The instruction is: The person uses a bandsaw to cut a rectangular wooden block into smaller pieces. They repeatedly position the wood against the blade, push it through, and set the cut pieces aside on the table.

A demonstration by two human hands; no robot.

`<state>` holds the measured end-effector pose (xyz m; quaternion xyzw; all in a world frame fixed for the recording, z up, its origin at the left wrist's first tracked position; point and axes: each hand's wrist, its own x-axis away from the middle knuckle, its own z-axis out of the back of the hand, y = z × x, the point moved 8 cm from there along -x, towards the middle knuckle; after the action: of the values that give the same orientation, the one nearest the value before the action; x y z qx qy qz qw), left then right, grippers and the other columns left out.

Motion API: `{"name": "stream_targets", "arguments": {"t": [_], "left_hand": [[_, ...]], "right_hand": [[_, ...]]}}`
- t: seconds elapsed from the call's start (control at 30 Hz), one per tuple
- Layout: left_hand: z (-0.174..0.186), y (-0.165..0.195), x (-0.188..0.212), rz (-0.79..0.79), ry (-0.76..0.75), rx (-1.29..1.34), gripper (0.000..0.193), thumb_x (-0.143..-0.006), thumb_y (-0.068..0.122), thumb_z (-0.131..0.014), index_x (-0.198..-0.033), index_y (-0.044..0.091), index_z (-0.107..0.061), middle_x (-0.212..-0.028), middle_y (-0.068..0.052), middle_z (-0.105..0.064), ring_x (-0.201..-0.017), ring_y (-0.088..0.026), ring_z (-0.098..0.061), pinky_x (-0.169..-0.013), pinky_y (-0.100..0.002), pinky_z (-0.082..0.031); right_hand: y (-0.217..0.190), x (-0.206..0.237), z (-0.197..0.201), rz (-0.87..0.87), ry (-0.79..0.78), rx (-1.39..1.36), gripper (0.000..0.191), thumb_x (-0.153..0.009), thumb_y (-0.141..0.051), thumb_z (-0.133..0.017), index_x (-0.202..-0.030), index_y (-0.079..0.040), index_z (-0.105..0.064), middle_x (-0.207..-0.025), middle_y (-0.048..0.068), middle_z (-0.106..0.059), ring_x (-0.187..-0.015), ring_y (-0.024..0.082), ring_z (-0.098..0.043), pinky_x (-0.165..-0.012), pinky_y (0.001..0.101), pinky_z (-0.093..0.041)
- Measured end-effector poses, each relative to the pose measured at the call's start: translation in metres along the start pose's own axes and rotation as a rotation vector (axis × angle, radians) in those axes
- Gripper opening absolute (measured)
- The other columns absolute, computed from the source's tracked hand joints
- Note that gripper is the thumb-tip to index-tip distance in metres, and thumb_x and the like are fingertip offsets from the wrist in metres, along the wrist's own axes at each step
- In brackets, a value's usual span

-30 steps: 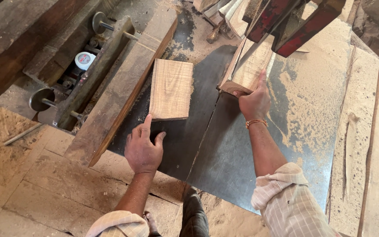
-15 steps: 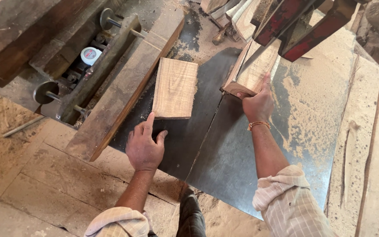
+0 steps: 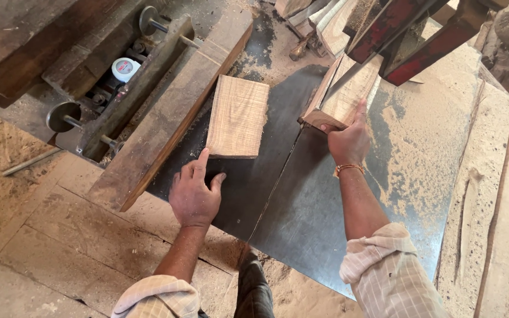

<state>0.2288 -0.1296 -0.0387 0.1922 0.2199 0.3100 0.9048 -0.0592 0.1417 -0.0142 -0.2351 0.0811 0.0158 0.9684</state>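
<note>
change since earlier: little moved; right hand (image 3: 351,140) still pressed on the wood block (image 3: 341,97) at the blade, left hand (image 3: 194,193) still flat near the cut slab (image 3: 238,116); framing shifted slightly.
head view, centre: cut slab lies flat on the dark steel saw table (image 3: 301,224), long edge against the wooden fence beam (image 3: 175,109); slab apart from the block.
head view, upper right: wood block at the band-saw blade (image 3: 348,73), under the red guard frame (image 3: 407,41); blade seems partway into the block, depth unclear.
left hand: open, fingers spread, palm down on the table, index fingertip just at the slab's near edge; holding nothing.
right hand: closed over the block's near end, thumb up along its side, pushing grip.
progress: one slab seemingly off and set aside; block mid-cut, rest of it uncut.
surroundings: sawdust (image 3: 437,118) over right of table; white round tin (image 3: 125,68) upper left among machine parts.
</note>
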Motion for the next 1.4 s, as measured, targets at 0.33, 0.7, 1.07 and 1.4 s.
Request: {"name": "stream_targets", "arguments": {"t": [0.33, 0.7, 1.07, 1.4], "left_hand": [[0.001, 0.0, 0.0, 0.016, -0.019, -0.002, 0.076, -0.076, 0.038, -0.086, -0.145, 0.026, -0.056, -0.108, 0.001, -0.065, -0.09, -0.024, -0.064, -0.079, -0.038, -0.053], [0.016, -0.005, -0.004, -0.024, 0.039, 0.086, 0.076, -0.074, 0.032, -0.088, -0.143, 0.023, -0.059, -0.107, -0.001, -0.066, -0.092, -0.027, -0.063, -0.079, -0.04, -0.053], [0.02, -0.01, -0.003, -0.011, 0.029, 0.055, 0.071, -0.076, 0.036, -0.086, -0.141, 0.022, -0.062, -0.105, -0.001, -0.066, -0.089, -0.027, -0.063, -0.079, -0.04, -0.054], [0.025, -0.013, 0.011, 0.009, -0.064, 0.149, 0.078, -0.078, 0.033, -0.086, -0.147, 0.02, -0.055, -0.122, -0.006, -0.066, -0.105, -0.03, -0.063, -0.091, -0.042, -0.051]], "right_hand": [[0.0, -0.007, -0.001, -0.022, 0.006, 0.002, 0.121, -0.068, -0.035, -0.097, -0.162, -0.009, -0.026, -0.122, 0.019, -0.071, -0.107, 0.035, -0.07, -0.088, 0.0435, -0.055], [0.047, -0.064, 0.019, 0.117, -0.167, 0.143, 0.11, -0.071, -0.036, -0.09, -0.166, -0.024, -0.035, -0.14, 0.019, -0.066, -0.123, 0.038, -0.065, -0.1, 0.0476, -0.052], [0.004, -0.084, 0.025, 0.196, -0.347, 0.138, 0.119, -0.069, -0.061, -0.086, -0.154, 0.005, -0.035, -0.15, 0.03, -0.047, -0.14, 0.041, -0.048, -0.116, 0.0448, -0.039], [0.069, 0.039, 0.091, 0.209, -0.312, 0.018, 0.11, -0.063, -0.04, -0.088, -0.154, -0.004, -0.038, -0.145, 0.025, -0.05, -0.137, 0.038, -0.048, -0.114, 0.0443, -0.041]]}}
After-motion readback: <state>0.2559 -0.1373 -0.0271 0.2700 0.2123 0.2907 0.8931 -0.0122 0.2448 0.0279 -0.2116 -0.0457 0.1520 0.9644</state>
